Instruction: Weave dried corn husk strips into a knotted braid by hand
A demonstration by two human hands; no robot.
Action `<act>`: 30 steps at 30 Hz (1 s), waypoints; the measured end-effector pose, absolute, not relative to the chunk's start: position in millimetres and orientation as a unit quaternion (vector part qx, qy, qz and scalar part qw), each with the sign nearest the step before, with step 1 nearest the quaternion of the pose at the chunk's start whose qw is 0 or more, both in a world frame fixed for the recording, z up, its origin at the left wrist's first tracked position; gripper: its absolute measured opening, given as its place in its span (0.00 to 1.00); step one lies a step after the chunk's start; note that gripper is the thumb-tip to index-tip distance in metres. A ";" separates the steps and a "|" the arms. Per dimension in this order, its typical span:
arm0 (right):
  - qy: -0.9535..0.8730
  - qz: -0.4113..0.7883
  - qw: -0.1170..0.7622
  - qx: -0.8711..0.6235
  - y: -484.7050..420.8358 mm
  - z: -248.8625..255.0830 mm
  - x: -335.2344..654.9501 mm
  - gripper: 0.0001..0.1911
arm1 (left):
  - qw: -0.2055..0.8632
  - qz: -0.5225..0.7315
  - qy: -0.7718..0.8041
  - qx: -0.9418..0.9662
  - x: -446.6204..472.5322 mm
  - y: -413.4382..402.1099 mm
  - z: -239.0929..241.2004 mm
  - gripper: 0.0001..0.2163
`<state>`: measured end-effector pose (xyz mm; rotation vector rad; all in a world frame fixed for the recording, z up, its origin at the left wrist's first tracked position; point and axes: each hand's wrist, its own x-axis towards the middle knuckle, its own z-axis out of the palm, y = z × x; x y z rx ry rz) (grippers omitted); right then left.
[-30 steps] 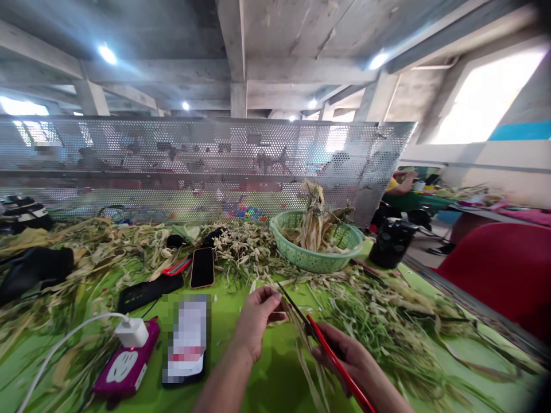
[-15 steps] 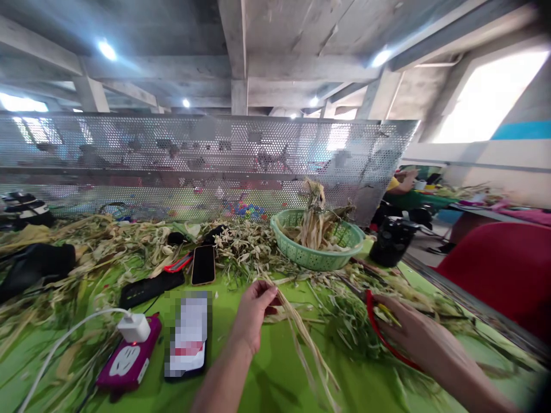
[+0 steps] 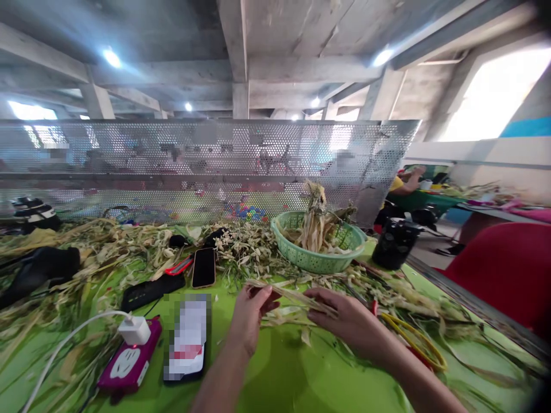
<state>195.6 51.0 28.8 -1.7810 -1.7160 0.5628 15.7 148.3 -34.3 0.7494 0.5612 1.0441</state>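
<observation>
Green table (image 3: pixel 279 384) is littered with husk scraps, and the mesh basket (image 3: pixel 316 265) sitting on it is the reference. Just in front of the basket, left hand (image 3: pixel 252 315) and right hand (image 3: pixel 350 324) are both pinched closed, thumb to fingers, on opposite ends of one dried husk strip (image 3: pixel 293 295). The strip is held roughly level just above the tabletop. Front-left of the basket a phone (image 3: pixel 188 338) lies flat. Front-right of the basket, scissors (image 3: pixel 415 343) lie on the table just beside the right hand; can't tell if they touch.
</observation>
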 end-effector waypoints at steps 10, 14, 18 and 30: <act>-0.690 0.069 0.216 -0.688 81.2 50.8 213.1 0.12 | 0.458 0.529 0.352 0.621 -7.0 153.9 -4.8 0.17; -0.734 0.061 0.218 -0.641 86.8 51.1 215.1 0.12 | 0.409 0.414 0.349 0.735 -1.8 152.1 -13.3 0.10; -0.709 -0.088 0.295 -0.634 91.1 38.5 217.2 0.13 | 0.472 0.366 0.354 0.720 5.3 149.8 -24.7 0.14; -0.576 0.266 0.510 -0.581 94.3 10.2 203.2 0.17 | 0.676 0.385 0.298 0.554 23.0 135.7 -29.9 0.18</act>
